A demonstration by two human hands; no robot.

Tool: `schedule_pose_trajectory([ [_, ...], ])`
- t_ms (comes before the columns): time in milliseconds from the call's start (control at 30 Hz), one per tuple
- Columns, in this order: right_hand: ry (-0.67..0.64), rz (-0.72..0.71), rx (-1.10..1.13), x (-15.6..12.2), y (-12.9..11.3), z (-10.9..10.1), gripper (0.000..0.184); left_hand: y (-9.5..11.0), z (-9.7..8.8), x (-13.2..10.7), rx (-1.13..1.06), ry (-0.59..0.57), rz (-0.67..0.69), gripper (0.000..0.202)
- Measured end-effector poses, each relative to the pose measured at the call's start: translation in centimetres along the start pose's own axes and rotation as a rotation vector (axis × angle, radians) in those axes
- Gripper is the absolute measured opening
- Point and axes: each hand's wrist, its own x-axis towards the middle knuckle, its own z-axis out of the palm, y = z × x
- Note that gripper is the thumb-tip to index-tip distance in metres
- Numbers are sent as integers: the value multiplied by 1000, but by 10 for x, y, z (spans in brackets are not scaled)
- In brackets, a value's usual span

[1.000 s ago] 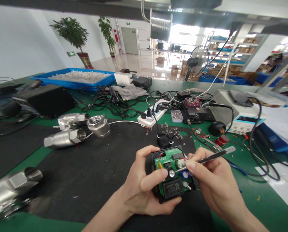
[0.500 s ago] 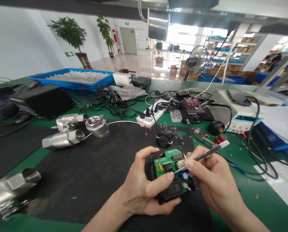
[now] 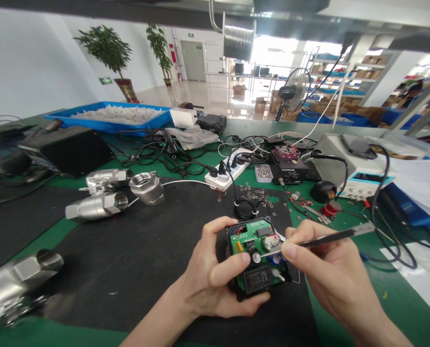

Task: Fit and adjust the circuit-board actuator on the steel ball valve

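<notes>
Two hands at work over the black mat [image 3: 146, 250] on the table [image 3: 345, 289]. Left hand [image 3: 207, 284] holds the module [image 3: 260, 258], a black case with a green board inside, just above the mat; its fingers are wrapped around the case's left side, thumb lying across the board's lower left. Right hand [image 3: 326, 270] pinches tweezers [image 3: 330, 237] between thumb and forefinger, tips closed down at the silver cylinder part [image 3: 271, 242] on the board's right half. Whether the tips actually grip anything is too small to tell.

Step in hand, by my reading: fine positioning or probing of a part on the board. The next move calls for a steady left grip and small tweezer motions, keeping clear of the blue capacitors [image 3: 277, 259] just beside the tips.

Loose washers [image 3: 254, 195], a power strip [image 3: 229, 173] and steel fittings [image 3: 102, 202] lie well apart.
</notes>
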Motion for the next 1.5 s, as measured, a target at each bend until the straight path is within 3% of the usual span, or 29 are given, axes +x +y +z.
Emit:
schedule_pose_trajectory([
  [167, 8, 66, 143, 4, -4, 3, 30, 0, 0, 1, -2, 1, 4, 85],
  [367, -118, 131, 268, 8, 3, -1, 22, 1, 0, 2, 0, 1, 16, 85],
  [1500, -93, 129, 293, 7, 5, 2, 25, 2, 0, 1, 8, -6, 9, 84],
])
